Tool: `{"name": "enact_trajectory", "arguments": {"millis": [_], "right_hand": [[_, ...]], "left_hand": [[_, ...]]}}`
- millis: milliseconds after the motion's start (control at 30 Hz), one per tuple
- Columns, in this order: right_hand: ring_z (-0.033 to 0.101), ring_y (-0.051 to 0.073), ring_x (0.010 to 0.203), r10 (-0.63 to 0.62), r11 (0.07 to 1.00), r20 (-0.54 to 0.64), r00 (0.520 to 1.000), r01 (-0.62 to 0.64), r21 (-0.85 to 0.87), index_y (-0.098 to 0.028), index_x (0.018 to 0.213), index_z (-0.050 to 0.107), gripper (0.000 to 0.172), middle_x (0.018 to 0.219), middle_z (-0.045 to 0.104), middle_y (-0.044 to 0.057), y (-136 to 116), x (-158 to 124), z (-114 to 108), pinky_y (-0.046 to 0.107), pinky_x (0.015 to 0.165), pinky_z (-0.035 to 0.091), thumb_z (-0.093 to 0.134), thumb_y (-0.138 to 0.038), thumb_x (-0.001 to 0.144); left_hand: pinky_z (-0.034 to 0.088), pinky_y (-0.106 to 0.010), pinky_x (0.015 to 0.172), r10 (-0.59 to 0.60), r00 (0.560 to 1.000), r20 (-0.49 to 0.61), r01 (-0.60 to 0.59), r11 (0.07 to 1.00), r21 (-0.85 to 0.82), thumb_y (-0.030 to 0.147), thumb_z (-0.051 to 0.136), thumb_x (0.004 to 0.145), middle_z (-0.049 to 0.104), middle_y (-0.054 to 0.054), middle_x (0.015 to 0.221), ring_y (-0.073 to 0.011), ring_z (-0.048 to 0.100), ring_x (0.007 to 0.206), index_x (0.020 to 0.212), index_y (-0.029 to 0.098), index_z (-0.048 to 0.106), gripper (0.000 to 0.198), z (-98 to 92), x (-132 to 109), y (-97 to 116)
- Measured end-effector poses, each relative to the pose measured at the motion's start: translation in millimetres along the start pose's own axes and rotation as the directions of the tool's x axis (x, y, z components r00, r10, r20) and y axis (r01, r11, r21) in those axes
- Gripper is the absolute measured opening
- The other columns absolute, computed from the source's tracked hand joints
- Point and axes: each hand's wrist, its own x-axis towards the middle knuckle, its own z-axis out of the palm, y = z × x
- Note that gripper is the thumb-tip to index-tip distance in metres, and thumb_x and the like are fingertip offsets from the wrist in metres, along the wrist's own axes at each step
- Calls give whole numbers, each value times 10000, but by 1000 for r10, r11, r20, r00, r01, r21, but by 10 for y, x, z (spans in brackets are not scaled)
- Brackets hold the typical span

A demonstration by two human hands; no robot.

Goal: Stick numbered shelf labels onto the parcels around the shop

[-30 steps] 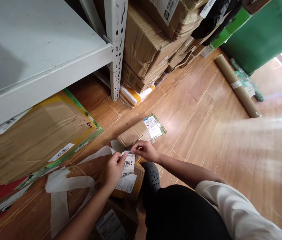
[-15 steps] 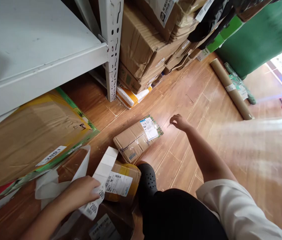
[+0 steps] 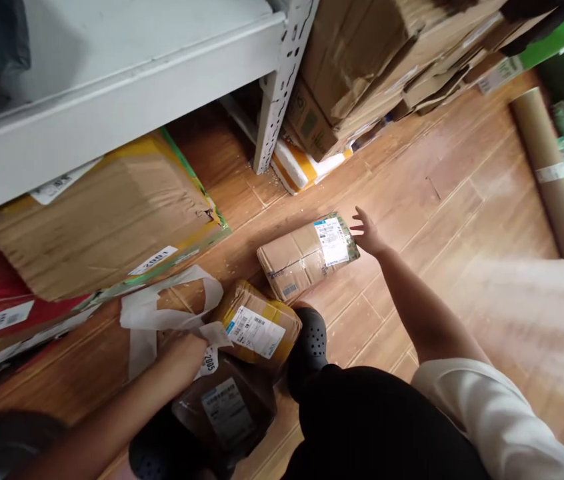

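My left hand (image 3: 186, 360) is closed around a strip of white number labels (image 3: 209, 362), one of them printed 2005. Pale backing paper (image 3: 135, 313) from the strip curls behind that hand. Just beyond the far end of a small cardboard box (image 3: 295, 267) is my right hand (image 3: 368, 235), its fingers spread and nothing visible in them. The box lies flat on the floor with a white shipping label on top. A yellow-taped parcel (image 3: 249, 300) sits between the strip and the box, and a parcel in dark wrapping (image 3: 257, 393) lies nearer my feet.
A white metal shelf (image 3: 162, 87) stands at the upper left, with a large box (image 3: 107, 220) marked 2001 below its edge. Stacked cartons (image 3: 352, 60) are beside the shelf post. A cardboard tube (image 3: 545, 143) lies on the wooden floor (image 3: 412, 293) at right.
My right hand has gone from pinched fingers holding something thin to spread fingers, closer to the small box. My left hand still holds the label strip, now lower and more bunched. The view has shifted.
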Motion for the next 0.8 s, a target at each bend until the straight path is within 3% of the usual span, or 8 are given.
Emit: {"name": "enact_trajectory", "arguments": {"millis": [100, 200, 300, 400, 467, 500, 600, 800], "right_hand": [[649, 251, 985, 57, 985, 32, 998, -62, 162, -218, 1362, 427, 715, 1295, 553, 166, -44, -56, 67, 440, 779, 574, 667, -389, 711], [646, 284, 1019, 71, 992, 21, 997, -72, 99, -147, 1283, 505, 569, 1183, 634, 201, -276, -133, 133, 511, 839, 548, 529, -495, 833], [511, 337, 1248, -213, 955, -96, 972, 187, -230, -137, 1399, 402, 678, 1372, 503, 230, -733, -293, 309, 565, 1004, 440, 531, -523, 857], [249, 374, 1426, -498, 683, 352, 792, 609, -404, -183, 1489, 284, 922, 1548, 283, 172, -1276, -524, 701, 586, 1146, 231, 670, -575, 748], [120, 426, 1449, -469, 518, 632, 617, 772, -370, -215, 1508, 249, 1065, 1600, 127, 148, -1544, -665, 1019, 635, 1147, 134, 752, -592, 648], [77, 452, 1446, -441, 468, 689, 574, 803, -369, -224, 1514, 231, 1127, 1609, 56, 149, -1625, -714, 1158, 660, 1135, 99, 789, -580, 602], [24, 486, 1436, -400, 395, 739, 542, 830, -394, -238, 1523, 188, 1248, 1606, -58, 162, -1674, -718, 1379, 684, 1115, 65, 869, -493, 508], [63, 442, 1448, -372, 358, 745, 553, 826, -435, -246, 1515, 210, 1248, 1607, 78, 150, -1647, -191, 1040, 649, 1133, 88, 909, -375, 490]], "left_hand": [[453, -473, 864, 59, 998, -4, -59, 998, -1, 207, 549, 716, 709, -212, 1010, -372, 644, 972, 922, 104, 720, 287, 40, -91, -29], [456, -403, 840, 144, 989, -28, -146, 981, -124, 301, 541, 786, 725, -136, 960, -311, 646, 936, 873, 154, 717, 246, 197, -124, 5], [473, -337, 766, 78, 992, -96, -115, 874, -473, 429, 526, 829, 735, -63, 867, -245, 656, 828, 870, 176, 709, 315, 405, -41, 48], [502, -331, 749, -44, 991, -128, -86, 533, -842, 535, 621, 755, 752, -59, 901, -240, 673, 824, 953, 158, 704, 435, 508, 80, 87], [520, -354, 777, -89, 992, -90, -62, 277, -959, 553, 723, 656, 760, -87, 926, -253, 690, 835, 964, 137, 703, 518, 469, 125, 129], [524, -368, 800, -107, 992, -62, -44, 162, -986, 543, 771, 606, 761, -104, 945, -260, 698, 845, 976, 128, 703, 560, 424, 134, 156], [516, -389, 872, -161, 987, -20, -30, -60, -998, 486, 855, 513, 754, -140, 1003, -266, 708, 885, 1006, 114, 705, 635, 267, 143, 250], [513, -386, 873, -264, 959, -104, -121, -49, -991, 482, 854, 501, 757, -159, 970, -275, 706, 890, 922, 104, 726, 580, 175, 230, 313]]}}
